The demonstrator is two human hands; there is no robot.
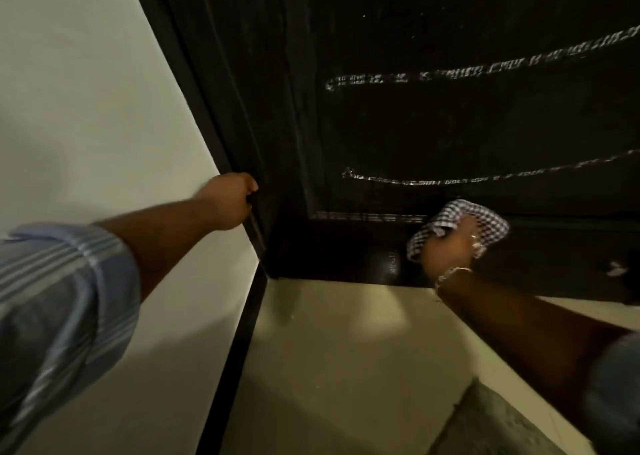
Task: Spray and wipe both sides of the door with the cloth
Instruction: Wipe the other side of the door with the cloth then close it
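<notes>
A dark, almost black panelled door (433, 125) fills the upper right of the view, with pale streaks lying along its horizontal mouldings. My right hand (450, 246) presses a black-and-white checked cloth (460, 220) against the door's lower rail, close to the floor. My left hand (232, 201) is curled around the dark door frame (214, 115) at the left edge of the door. No spray bottle is in view.
A white wall (86, 108) runs along the left, ending in a dark skirting strip (239, 368). The floor (346, 368) is pale beige tile. A grey speckled surface (491, 427) lies at the bottom right. A small light mark (614, 268) shows low on the door.
</notes>
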